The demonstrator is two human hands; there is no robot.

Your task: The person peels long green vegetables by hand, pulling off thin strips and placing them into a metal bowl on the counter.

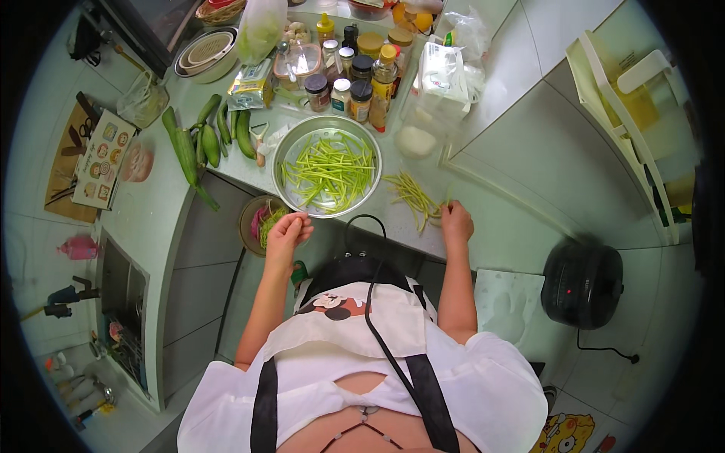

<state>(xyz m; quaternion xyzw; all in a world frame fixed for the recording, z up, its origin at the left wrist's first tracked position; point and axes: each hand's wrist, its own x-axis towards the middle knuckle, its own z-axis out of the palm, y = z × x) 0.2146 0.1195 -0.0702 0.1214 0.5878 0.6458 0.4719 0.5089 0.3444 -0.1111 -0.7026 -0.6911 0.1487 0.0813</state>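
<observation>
A round metal basin (279, 173) stands at the counter's front edge, holding many thin, light-green vegetable stems (330, 172). My left hand (289, 229) is just in front of the basin's near rim, its fingertips pinched together; whatever they hold is too small to make out. To the right, a smaller loose pile of the same stems (411, 195) lies on the counter. My right hand (456, 221) is at this pile's right end with fingers closed, and what is inside them is hidden. Below the basin, a bin (248, 229) contains green and pink scraps.
Long green gourds (183, 151) and a peeler (260, 143) lie left of the basin. Behind it crowd seasoning jars and a sauce bottle (382, 87). A plastic bag with a pale round item (415, 141) sits back right. A black cooker (582, 285) stands at right.
</observation>
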